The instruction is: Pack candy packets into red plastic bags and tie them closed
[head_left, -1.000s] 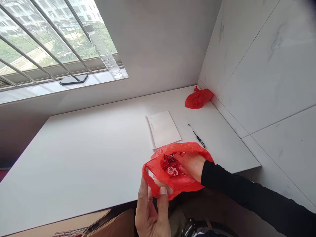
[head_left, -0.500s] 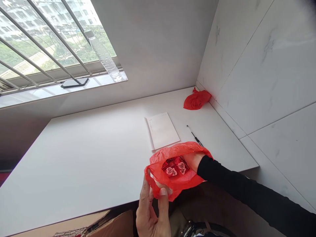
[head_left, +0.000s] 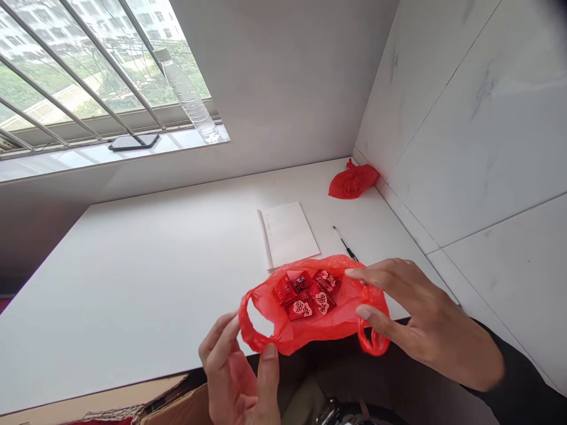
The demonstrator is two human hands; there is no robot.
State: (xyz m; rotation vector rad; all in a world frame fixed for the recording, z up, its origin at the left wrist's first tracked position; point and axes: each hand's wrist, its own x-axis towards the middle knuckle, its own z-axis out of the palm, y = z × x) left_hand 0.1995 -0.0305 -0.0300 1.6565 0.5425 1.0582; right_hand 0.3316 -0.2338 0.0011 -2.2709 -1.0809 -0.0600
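Note:
A thin red plastic bag (head_left: 316, 335) is held mouth-up at the table's front edge. Inside lie several small red wrapped candies (head_left: 322, 300) with pale printed labels. My left hand (head_left: 241, 369) grips the bag's left handle, thumb in front and fingers behind the loop. At the other side, my right hand (head_left: 411, 310) has its thumb and forefinger around the right handle, which dangles in a loop below the thumb. The bag's mouth is spread between both hands.
An open notebook (head_left: 292, 236) lies on the white table (head_left: 168, 265), with a pen (head_left: 344, 243) to its right. A knotted red bag (head_left: 353, 180) sits in the far corner. On the windowsill are a bottle (head_left: 190, 100) and a phone (head_left: 133, 142). Cardboard (head_left: 177, 407) shows below the table.
My right hand has come out of the bag and now holds its right handle. My left hand moved left, and the bag's mouth is wider, showing more candies.

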